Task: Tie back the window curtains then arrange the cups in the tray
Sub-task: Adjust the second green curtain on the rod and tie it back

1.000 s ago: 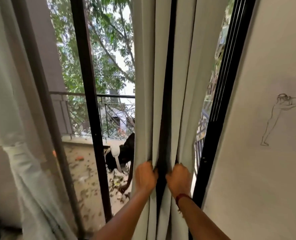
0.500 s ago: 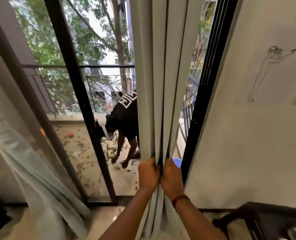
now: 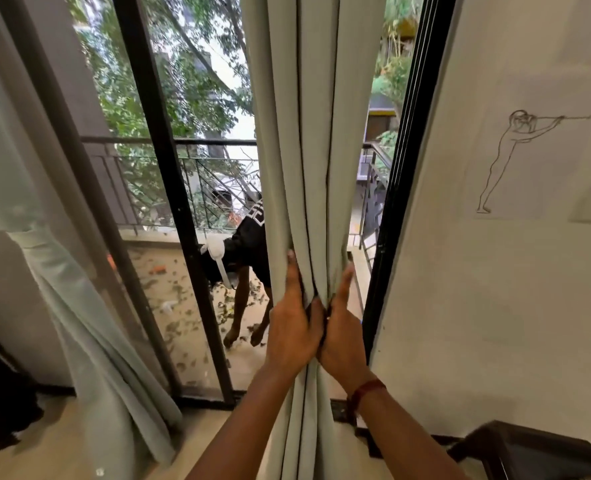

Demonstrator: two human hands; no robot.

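Observation:
A pale grey-green curtain (image 3: pixel 304 133) hangs in folds in the middle of the window, gathered into a narrow bunch at hand height. My left hand (image 3: pixel 292 323) clasps the bunch from its left side, fingers wrapped round the folds. My right hand (image 3: pixel 342 327) presses on the bunch from the right, forefinger stretched upward; a red thread band circles that wrist. A second, sheer curtain (image 3: pixel 55 271) hangs at the left, drawn in at mid height. No cups or tray are in view.
A black window frame post (image 3: pixel 169 220) stands left of the curtain and another black frame (image 3: pixel 391 220) right of it. A white wall (image 3: pixel 494 306) with a line drawing is at the right. A dark furniture corner (image 3: pixel 515 448) sits bottom right. A person bends over on the balcony outside.
My hands have squeezed the curtain folds tighter together, and my right forefinger has straightened upward. The view has dropped a little, showing more floor and the dark furniture corner.

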